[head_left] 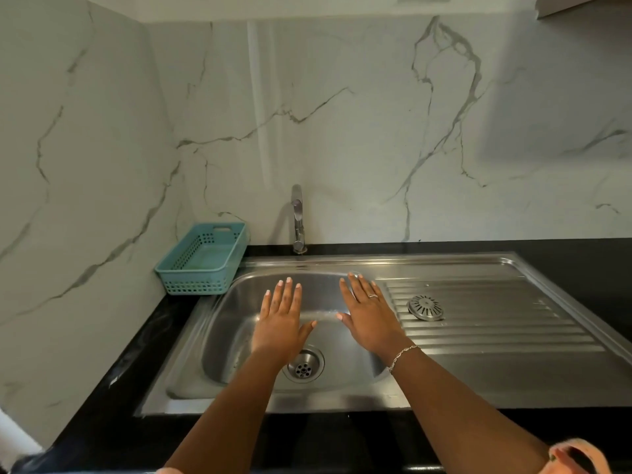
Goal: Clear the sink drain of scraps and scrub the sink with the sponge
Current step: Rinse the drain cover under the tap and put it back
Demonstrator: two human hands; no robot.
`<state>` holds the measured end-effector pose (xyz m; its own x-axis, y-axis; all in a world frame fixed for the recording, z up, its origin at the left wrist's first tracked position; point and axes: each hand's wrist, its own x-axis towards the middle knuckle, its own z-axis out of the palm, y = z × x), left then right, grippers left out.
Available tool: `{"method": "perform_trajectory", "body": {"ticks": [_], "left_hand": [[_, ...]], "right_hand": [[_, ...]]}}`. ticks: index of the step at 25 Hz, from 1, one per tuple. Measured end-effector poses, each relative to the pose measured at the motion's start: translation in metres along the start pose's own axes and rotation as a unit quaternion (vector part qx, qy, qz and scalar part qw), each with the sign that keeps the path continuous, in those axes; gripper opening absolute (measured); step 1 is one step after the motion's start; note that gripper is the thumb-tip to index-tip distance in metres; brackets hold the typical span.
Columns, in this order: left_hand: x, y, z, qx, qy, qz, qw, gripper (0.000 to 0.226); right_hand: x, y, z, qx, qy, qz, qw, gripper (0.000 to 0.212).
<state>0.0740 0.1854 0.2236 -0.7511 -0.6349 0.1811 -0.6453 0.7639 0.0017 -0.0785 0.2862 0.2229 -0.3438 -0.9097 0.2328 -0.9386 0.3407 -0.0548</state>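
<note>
- Pink sleeve [574, 456] at near right; both forearms reach out over the sink [219, 354].
- Left hand [280, 323] and right hand [369, 319] flat, fingers spread, holding nothing, over the basin.
- Drain [306, 366] at near side of basin, left wrist partly across it. Strainer cap [425, 306] is off, lying on right drainboard [496, 340].
- Cap likely light, stiff, slick; pinch its rim. Steel is smooth and fixed.
- No sponge in view, none seen in teal basket [201, 261] far left. Tap [297, 217] at far edge, out of the way.
</note>
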Motion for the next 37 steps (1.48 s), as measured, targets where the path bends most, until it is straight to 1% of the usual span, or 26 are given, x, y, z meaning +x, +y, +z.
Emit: {"method": "perform_trajectory", "body": {"ticks": [9, 14, 20, 23, 26, 28, 30, 31, 33, 34, 35, 37], "left_hand": [[0.098, -0.028, 0.027, -0.025, -0.04, 0.014, 0.999, 0.07], [0.135, -0.038, 0.041, -0.05, -0.059, 0.03, 0.997, 0.071], [0.159, -0.01, 0.06, -0.104, -0.076, 0.052, 0.99, 0.072], [0.167, 0.014, 0.064, -0.194, -0.096, 0.027, 0.976, 0.073], [0.173, 0.047, 0.066, -0.322, -0.122, -0.026, 0.938, 0.063], [0.178, 0.071, 0.067, -0.407, -0.133, -0.064, 0.901, 0.047], [0.18, 0.095, 0.064, -0.492, -0.148, -0.096, 0.853, 0.025], [0.18, 0.109, 0.061, -0.539, -0.169, -0.114, 0.817, 0.02], [0.183, 0.132, 0.057, -0.61, -0.218, -0.164, 0.744, 0.018], [0.185, 0.141, 0.056, -0.627, -0.238, -0.189, 0.717, 0.018], [0.187, 0.149, 0.057, -0.636, -0.254, -0.211, 0.698, 0.018], [0.189, 0.162, 0.059, -0.642, -0.278, -0.237, 0.674, 0.017]], "right_hand": [[0.093, 0.025, 0.027, -0.011, -0.021, 0.014, 1.0, 0.063], [0.12, 0.034, 0.043, -0.009, -0.035, 0.039, 0.999, 0.063], [0.116, 0.065, 0.055, -0.002, -0.053, 0.039, 0.998, 0.062], [0.108, 0.086, 0.056, 0.014, -0.078, 0.037, 0.996, 0.062], [0.096, 0.112, 0.054, 0.042, -0.09, 0.036, 0.994, 0.059], [0.089, 0.131, 0.049, 0.074, -0.086, 0.051, 0.992, 0.055], [0.08, 0.153, 0.045, 0.099, -0.094, 0.073, 0.988, 0.05], [0.075, 0.167, 0.043, 0.105, -0.094, 0.092, 0.986, 0.046], [0.063, 0.192, 0.038, 0.123, -0.075, 0.167, 0.975, 0.038], [0.058, 0.205, 0.036, 0.138, -0.055, 0.22, 0.964, 0.033], [0.054, 0.217, 0.034, 0.148, -0.042, 0.271, 0.95, 0.029], [0.049, 0.236, 0.031, 0.152, -0.057, 0.344, 0.925, 0.025]]}}
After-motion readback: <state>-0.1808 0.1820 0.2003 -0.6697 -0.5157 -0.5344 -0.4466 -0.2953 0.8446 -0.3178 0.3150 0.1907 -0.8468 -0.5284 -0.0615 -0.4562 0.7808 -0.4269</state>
